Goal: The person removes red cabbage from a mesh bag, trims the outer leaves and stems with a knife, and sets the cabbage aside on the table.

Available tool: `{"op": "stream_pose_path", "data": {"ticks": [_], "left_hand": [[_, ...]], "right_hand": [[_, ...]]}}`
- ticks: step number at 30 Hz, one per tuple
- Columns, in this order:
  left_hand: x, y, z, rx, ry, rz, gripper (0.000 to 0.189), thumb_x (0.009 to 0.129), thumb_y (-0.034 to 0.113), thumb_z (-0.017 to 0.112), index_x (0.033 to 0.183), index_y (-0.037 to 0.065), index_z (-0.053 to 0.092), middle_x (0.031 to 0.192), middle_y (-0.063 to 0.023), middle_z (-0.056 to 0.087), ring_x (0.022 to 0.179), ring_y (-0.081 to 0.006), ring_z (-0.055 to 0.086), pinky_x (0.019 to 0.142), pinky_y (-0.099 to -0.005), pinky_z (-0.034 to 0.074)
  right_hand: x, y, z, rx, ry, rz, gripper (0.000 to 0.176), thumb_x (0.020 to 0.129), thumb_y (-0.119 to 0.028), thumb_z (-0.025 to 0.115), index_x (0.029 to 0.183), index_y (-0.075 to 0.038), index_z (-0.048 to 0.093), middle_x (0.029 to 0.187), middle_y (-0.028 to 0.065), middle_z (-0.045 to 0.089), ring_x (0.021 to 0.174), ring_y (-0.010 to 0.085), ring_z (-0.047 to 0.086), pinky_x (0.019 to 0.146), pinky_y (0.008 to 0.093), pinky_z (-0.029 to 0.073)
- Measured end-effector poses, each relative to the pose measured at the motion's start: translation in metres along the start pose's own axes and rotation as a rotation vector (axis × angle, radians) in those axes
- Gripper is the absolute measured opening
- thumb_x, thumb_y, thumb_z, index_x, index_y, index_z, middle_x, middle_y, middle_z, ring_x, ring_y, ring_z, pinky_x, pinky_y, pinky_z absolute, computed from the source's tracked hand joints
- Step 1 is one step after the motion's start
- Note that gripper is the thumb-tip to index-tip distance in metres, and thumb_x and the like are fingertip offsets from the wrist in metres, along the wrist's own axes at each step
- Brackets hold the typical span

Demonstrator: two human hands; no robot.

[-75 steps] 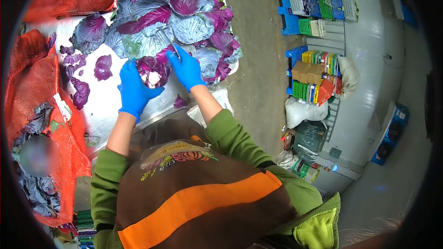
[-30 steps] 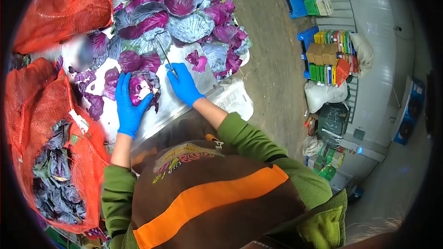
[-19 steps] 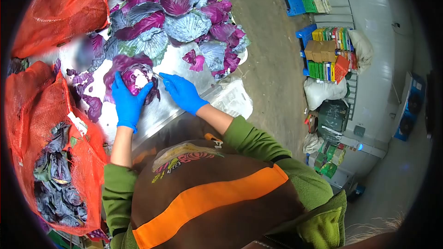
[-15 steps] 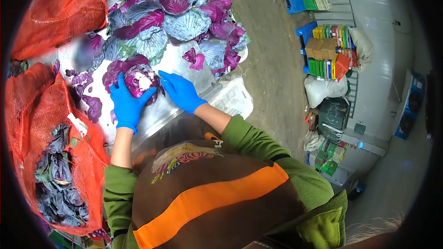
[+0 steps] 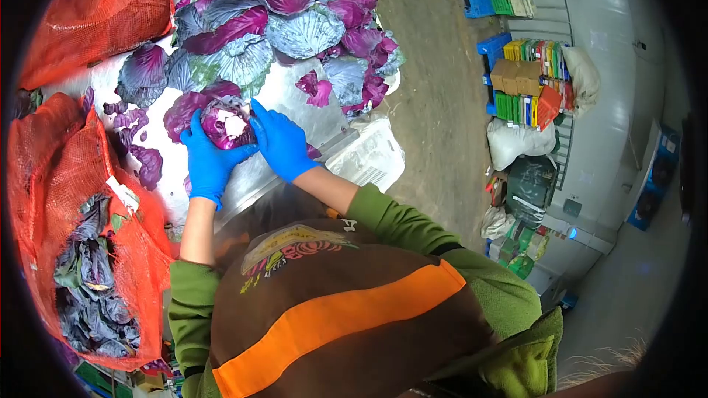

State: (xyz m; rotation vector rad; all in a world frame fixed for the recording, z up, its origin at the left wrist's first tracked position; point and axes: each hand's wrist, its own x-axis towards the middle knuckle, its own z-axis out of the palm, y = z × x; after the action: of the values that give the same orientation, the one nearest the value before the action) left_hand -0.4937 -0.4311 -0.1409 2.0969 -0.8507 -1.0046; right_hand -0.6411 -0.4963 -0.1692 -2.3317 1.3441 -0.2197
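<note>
A red cabbage head [image 5: 226, 125] lies on the steel table [image 5: 295, 107], its pale cut stem facing up. My left hand [image 5: 206, 158], in a blue glove, cups it from the left and below. My right hand [image 5: 278, 141], also gloved in blue, presses against its right side. The knife seen earlier in the right hand is hidden now. Loose purple outer leaves [image 5: 184, 110] lie around the head.
A heap of trimmed cabbage leaves [image 5: 295, 22] covers the far side of the table. Orange net sacks [image 5: 88, 0] lie at the far left, and one [image 5: 81, 250] holding cabbages hangs at my left. A white crate [image 5: 369, 162] sits by the table's right edge; stacked boxes [image 5: 527, 85] stand across the floor.
The right hand, which held a knife by the leaf pile, came in against the cabbage's right side. The left hand turned the head so its cut stem shows on top.
</note>
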Motion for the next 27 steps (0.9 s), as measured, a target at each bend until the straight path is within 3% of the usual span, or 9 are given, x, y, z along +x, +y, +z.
{"op": "stream_pose_path", "data": {"ticks": [5,10,11,16,18,21,22,24,27], "left_hand": [[0.002,-0.003,0.003,-0.024,0.066,-0.02,0.123,0.044,0.037,0.094,0.141,0.002,0.027,0.13,-0.0264,0.035,0.117,-0.0396,0.046,0.1,-0.0443,0.042],[-0.003,-0.018,0.002,-0.133,0.049,0.019,0.121,0.045,0.033,0.094,0.141,0.004,0.027,0.129,-0.0234,0.037,0.118,-0.0379,0.044,0.102,-0.044,0.04],[-0.003,-0.014,0.0,-0.136,0.044,0.018,0.12,0.045,0.032,0.094,0.141,0.004,0.028,0.129,-0.0227,0.037,0.118,-0.0376,0.044,0.102,-0.0442,0.04],[0.0,-0.034,-0.004,-0.121,-0.007,0.123,0.123,0.042,0.033,0.094,0.142,0.005,0.028,0.132,-0.0194,0.037,0.121,-0.0366,0.042,0.104,-0.0443,0.038],[0.0,-0.056,-0.016,-0.082,-0.138,0.401,0.126,0.039,0.033,0.095,0.143,0.006,0.028,0.135,-0.0167,0.036,0.127,-0.0359,0.038,0.108,-0.0437,0.034],[0.004,-0.086,-0.018,-0.388,-0.162,0.257,0.129,0.042,0.029,0.095,0.147,0.007,0.022,0.14,-0.0143,0.034,0.13,-0.0304,0.037,0.111,-0.0417,0.031],[0.007,-0.082,-0.022,-0.492,-0.182,0.223,0.131,0.043,0.029,0.095,0.148,0.007,0.02,0.141,-0.0138,0.034,0.129,-0.0294,0.037,0.111,-0.0414,0.031],[0.003,-0.066,-0.022,-0.557,-0.182,0.171,0.134,0.044,0.028,0.095,0.149,0.007,0.015,0.141,-0.0148,0.032,0.129,-0.0297,0.038,0.111,-0.041,0.032],[-0.004,-0.055,-0.008,-0.288,0.04,0.221,0.135,0.049,0.032,0.093,0.15,0.005,0.009,0.141,-0.0203,0.028,0.13,-0.034,0.034,0.111,-0.0434,0.029]], "right_hand": [[0.017,0.003,0.005,0.007,0.098,-0.014,0.036,0.094,-0.033,0.051,0.124,-0.013,0.057,0.079,0.0129,0.064,0.067,0.0323,0.062,0.059,0.0444,0.049],[0.041,-0.005,-0.023,0.108,-0.209,0.062,0.053,0.084,-0.045,0.063,0.129,-0.018,0.055,0.079,0.0124,0.067,0.07,0.0296,0.066,0.061,0.0401,0.051],[0.047,-0.007,-0.02,0.086,-0.128,-0.02,0.05,0.083,-0.041,0.063,0.127,-0.019,0.056,0.074,0.0117,0.067,0.069,0.0297,0.066,0.059,0.0402,0.05],[0.083,0.068,0.043,-0.048,-0.117,0.062,0.019,0.08,-0.03,0.064,0.09,-0.014,0.063,0.078,0.0165,0.065,0.073,0.0371,0.063,0.063,0.0455,0.049],[0.091,0.068,0.028,0.099,-0.249,0.129,0.029,0.078,-0.041,0.068,0.09,-0.015,0.065,0.084,0.0173,0.066,0.081,0.0383,0.064,0.071,0.0478,0.051],[0.095,0.074,0.029,0.119,-0.36,0.116,0.032,0.081,-0.042,0.065,0.097,-0.014,0.065,0.093,0.0202,0.066,0.087,0.0393,0.063,0.074,0.0458,0.05],[0.097,0.085,0.036,0.327,-0.234,0.124,0.037,0.082,-0.04,0.066,0.102,-0.009,0.063,0.096,0.02,0.065,0.09,0.0386,0.063,0.078,0.044,0.05],[0.096,0.064,0.006,0.505,-0.1,0.396,0.038,0.086,-0.036,0.062,0.107,-0.005,0.06,0.1,0.0185,0.065,0.092,0.0378,0.062,0.08,0.0429,0.049],[0.073,0.018,-0.04,0.451,-0.076,0.165,0.032,0.093,-0.03,0.055,0.113,-0.006,0.058,0.104,0.0176,0.064,0.095,0.0366,0.062,0.081,0.0415,0.049]]}}
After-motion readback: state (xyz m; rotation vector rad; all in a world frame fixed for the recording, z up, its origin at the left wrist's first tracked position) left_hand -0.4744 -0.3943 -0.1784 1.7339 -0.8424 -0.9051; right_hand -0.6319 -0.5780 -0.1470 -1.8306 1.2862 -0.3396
